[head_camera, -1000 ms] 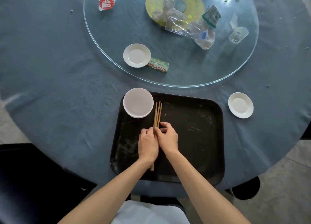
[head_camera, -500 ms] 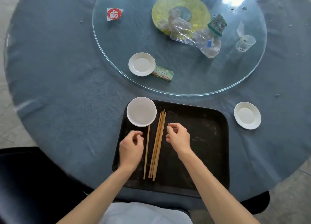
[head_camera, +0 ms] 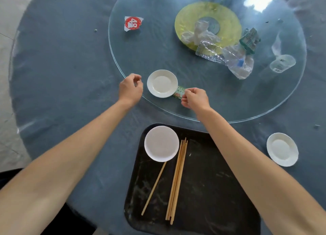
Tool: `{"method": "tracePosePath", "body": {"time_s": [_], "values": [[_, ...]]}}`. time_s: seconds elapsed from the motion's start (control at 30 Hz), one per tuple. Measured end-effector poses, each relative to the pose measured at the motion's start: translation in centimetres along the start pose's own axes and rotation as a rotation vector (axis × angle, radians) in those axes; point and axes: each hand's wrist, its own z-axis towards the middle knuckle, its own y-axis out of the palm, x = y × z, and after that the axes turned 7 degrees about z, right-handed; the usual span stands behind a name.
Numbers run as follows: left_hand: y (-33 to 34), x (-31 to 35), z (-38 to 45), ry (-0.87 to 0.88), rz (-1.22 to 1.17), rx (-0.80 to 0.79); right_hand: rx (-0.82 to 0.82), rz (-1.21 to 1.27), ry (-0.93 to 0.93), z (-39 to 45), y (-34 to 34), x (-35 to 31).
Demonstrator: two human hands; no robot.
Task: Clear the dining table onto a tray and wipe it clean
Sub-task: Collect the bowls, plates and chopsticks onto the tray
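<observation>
blue cloth covers the round worktop (head_camera: 58, 72), which carries a glass turntable (head_camera: 158, 45). the black tray (head_camera: 211, 190) holds only 1 white dish (head_camera: 161, 143) and several chopsticks (head_camera: 177, 180). 2 saucers (head_camera: 162, 83) (head_camera: 282, 149), a cup (head_camera: 282, 62), wrappers and crushed plastic (head_camera: 236, 61) remain; wiping looks unstarted. the left hand (head_camera: 130, 89) hangs loosely curled, holding nothing; the right hand (head_camera: 195, 98) pinches a green packet (head_camera: 179, 93).

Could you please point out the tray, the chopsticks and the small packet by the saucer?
tray (head_camera: 211, 190): head view, bare black floor.
chopsticks (head_camera: 177, 181): head view, middle of the bundle.
small packet (head_camera: 178, 93): head view, green printed face left of the right hand.
</observation>
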Motion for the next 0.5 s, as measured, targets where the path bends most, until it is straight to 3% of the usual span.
{"method": "tracePosePath", "body": {"time_s": [0.23, 0.5], "values": [[3.5, 0.5, 3.9, 0.022, 0.073, -0.178, 0.079, 0.053, 0.043, 2.9, 4.7, 0.1], [3.7, -0.4, 4.2, -0.020, -0.022, -0.142, 0.169, 0.158, 0.048, 2.2, 5.1, 0.9]]}}
